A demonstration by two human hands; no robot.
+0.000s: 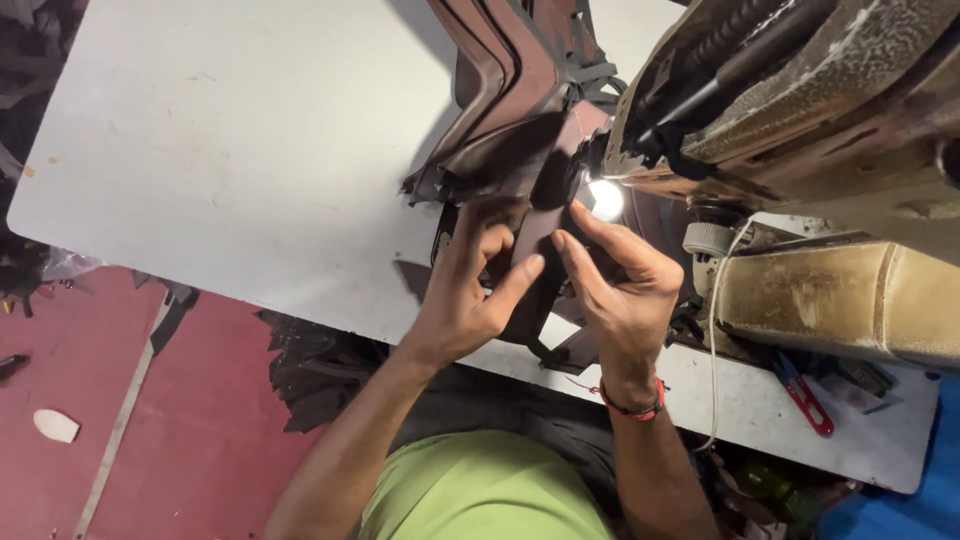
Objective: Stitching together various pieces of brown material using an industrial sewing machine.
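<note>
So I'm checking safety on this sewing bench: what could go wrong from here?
Both hands pinch the dark strip right by the lit needle area; the right hand fingertips could likely get caught there. The stacked pieces behind could snag the strip. The snips near the table edge could fall.

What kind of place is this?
Probably a sewing workshop, maybe for leather goods: a worn sewing machine with a small lamp, dark brown pieces on a white table, and scraps on the floor.
</note>
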